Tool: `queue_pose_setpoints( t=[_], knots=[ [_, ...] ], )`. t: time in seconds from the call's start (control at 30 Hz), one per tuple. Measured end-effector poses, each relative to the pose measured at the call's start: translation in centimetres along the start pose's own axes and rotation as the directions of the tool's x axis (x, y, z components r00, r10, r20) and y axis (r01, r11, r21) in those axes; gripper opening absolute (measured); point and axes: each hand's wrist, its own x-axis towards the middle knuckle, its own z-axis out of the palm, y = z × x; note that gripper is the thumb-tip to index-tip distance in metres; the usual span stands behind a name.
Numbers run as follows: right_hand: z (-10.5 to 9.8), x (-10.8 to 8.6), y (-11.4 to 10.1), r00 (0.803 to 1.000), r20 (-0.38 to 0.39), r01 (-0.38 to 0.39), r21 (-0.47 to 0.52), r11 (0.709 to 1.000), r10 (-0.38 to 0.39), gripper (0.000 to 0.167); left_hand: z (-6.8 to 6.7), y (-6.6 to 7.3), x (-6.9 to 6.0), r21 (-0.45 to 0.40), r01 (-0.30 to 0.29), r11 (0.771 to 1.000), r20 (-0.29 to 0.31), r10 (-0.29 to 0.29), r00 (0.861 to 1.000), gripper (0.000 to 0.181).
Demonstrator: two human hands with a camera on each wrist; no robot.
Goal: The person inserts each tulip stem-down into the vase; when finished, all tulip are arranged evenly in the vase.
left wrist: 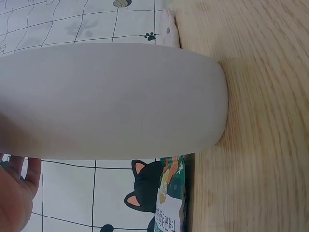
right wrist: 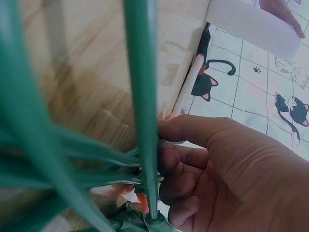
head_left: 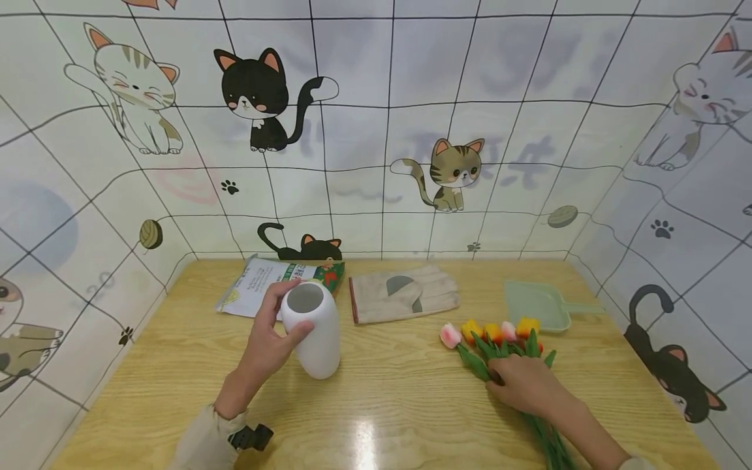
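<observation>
A smooth white vase (head_left: 320, 349) stands on the wooden table, its round mouth facing up. My left hand (head_left: 266, 346) grips it near the rim, thumb in front and fingers round the far side. In the left wrist view the vase (left wrist: 116, 101) fills the middle, its base at the table top. On the right lies a bunch of artificial tulips (head_left: 451, 335) with pink and yellow-orange blooms and green stems. My right hand (head_left: 529, 385) holds the bunch just below the blooms. In the right wrist view its fingers (right wrist: 181, 186) curl beside the green stems (right wrist: 142, 96).
Behind the vase lies a white and green printed bag (head_left: 258, 287). A pair of pale work gloves (head_left: 405, 297) lies at the back middle. The light green dustpan-like scoop (head_left: 537, 303) sits behind the tulips. Cat-patterned sheeting (head_left: 364, 189) walls the table (head_left: 388, 405) at back and sides.
</observation>
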Motion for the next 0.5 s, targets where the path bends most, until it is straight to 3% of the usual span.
queue_pose_setpoints(
  t=[0.33,0.5],
  knots=[
    [-0.3,1.0,-1.4,0.999,0.011,0.035,0.078,0.996,-0.036,0.029,0.2,-0.3,-0.1,-0.049,-0.061,0.997,-0.012,0.061,0.998,0.066],
    [-0.7,1.6,-1.9,0.997,-0.041,0.072,0.045,0.996,-0.07,0.023,0.4,-0.4,0.0,-0.047,-0.062,0.997,-0.014,0.061,0.998,0.066]
  ],
)
